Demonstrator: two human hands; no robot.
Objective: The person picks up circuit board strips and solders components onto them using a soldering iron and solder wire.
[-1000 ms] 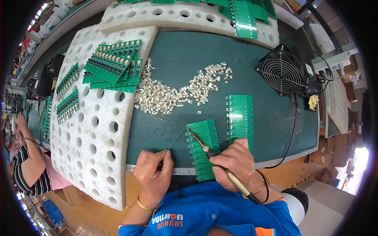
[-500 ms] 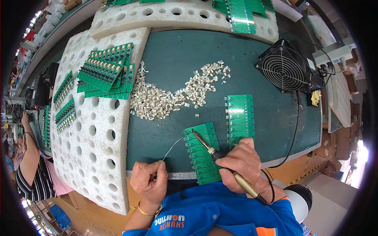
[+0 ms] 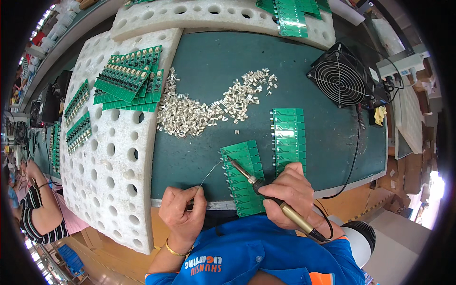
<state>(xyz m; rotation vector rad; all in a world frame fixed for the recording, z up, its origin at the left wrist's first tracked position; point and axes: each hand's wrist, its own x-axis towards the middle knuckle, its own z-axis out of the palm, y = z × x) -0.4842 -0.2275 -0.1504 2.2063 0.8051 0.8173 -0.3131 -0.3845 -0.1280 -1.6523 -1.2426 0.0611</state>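
Note:
In my right hand (image 3: 288,197) is a soldering iron (image 3: 298,219), its fingers wrapped round the dark grip. The iron's tip rests at the far left part of a green circuit board (image 3: 244,185), which lies slightly turned near the table's front edge. Small white connectors with pins line that board's left edge. My left hand (image 3: 182,209) pinches a thin solder wire (image 3: 209,175), whose free end curves up to the board's left edge, close to the tip. A second green board (image 3: 289,135) lies to the right, just beyond my right hand.
A pile of small white connectors (image 3: 190,116) spreads across the table; one loose connector (image 3: 236,132) lies nearer. White perforated foam (image 3: 99,164) on the left carries stacked populated boards (image 3: 123,78). A black fan (image 3: 339,80) stands at right, its cable trailing forward. Another person's arm (image 3: 47,204) shows far left.
The iron's tip has shifted slightly nearer along the board's left side, closing on the wire's end. The whole view has moved a little. Both hands keep their holds.

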